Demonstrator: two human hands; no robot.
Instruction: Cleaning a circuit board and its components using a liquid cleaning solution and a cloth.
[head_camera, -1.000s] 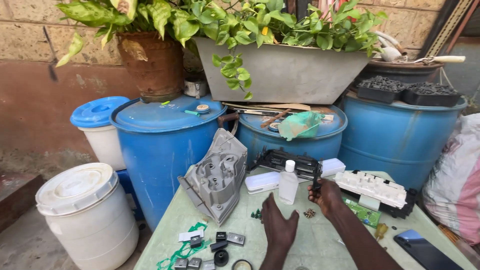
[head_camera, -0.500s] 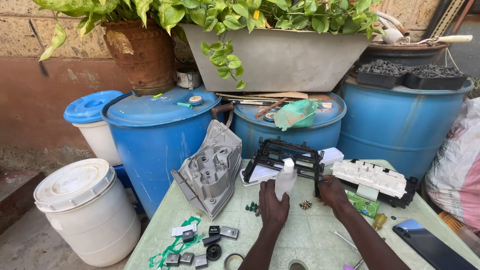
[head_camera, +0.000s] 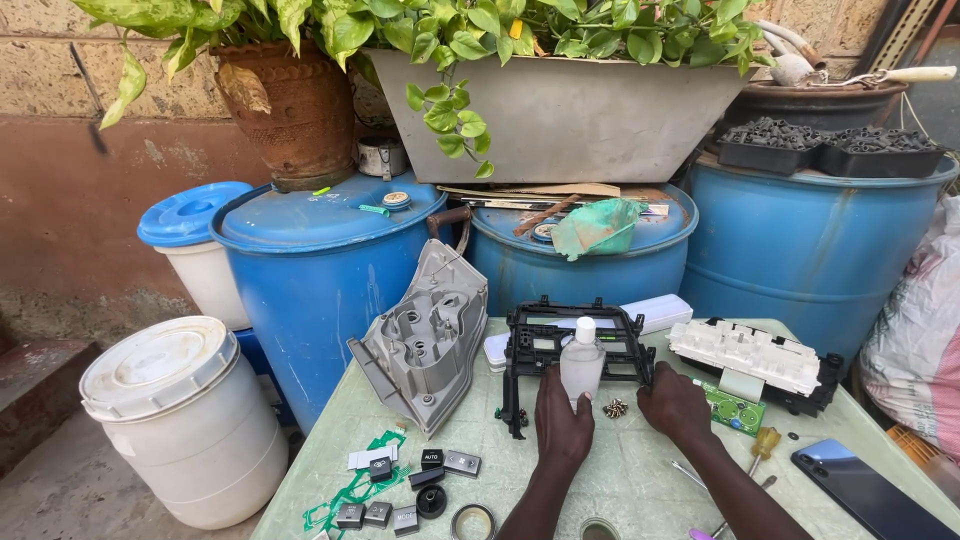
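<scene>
Bottle (head_camera: 581, 366) blocks frame (head_camera: 573, 352); housing (head_camera: 425, 337) beside

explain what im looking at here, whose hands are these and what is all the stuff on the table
This is one picture from a camera worn on a person's head, looking down at their own two bare hands. There is no machine. The left hand is at a small clear bottle with a white cap. The right hand rests at the edge of a black plastic frame standing on the pale green table. Also on the table: a grey plastic housing, small black and grey buttons, a white part on a black base, a green circuit board, a dark phone. Behind stand blue barrels and potted plants.
</scene>
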